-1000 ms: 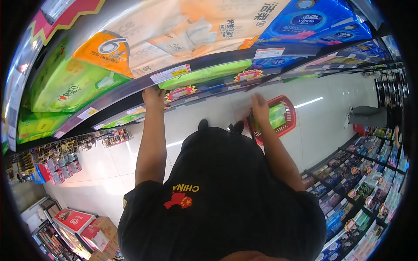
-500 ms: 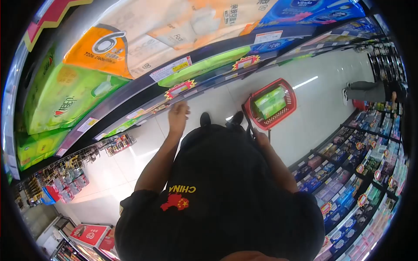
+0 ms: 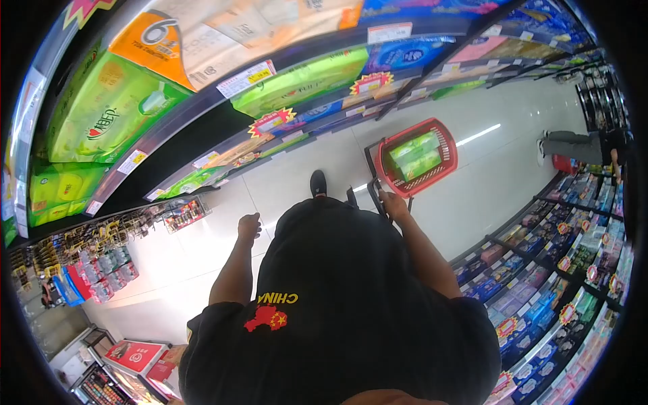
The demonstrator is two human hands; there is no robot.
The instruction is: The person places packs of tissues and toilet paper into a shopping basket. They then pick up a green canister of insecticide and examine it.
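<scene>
My left hand point(image 3: 249, 228) hangs over the floor at the left of my body. Its fingers are loosely bent and a little apart, with nothing visible in them. On the other side, my right hand point(image 3: 393, 204) is closed around the black handle of a red shopping basket point(image 3: 449, 162). Green packs point(image 3: 415, 158) lie inside the basket, which is at floor level ahead of me to the right. Several green tissue packs point(image 3: 111, 111) and an orange and white pack point(image 3: 152, 44) sit on the upper shelf at my front left.
A long shelf edge point(image 3: 196, 101) with price tags curves across the front. Hanging goods point(image 3: 115, 236) are at the left. Shelves of small packs point(image 3: 533, 283) line the right. A person in grey trousers point(image 3: 574, 143) stands at the far right, near a red object point(image 3: 563, 163).
My left hand has moved back and left, away from the shelf. My right hand has shifted slightly left and back, still on the handle. My feet have changed position, and the shelf view has shifted.
</scene>
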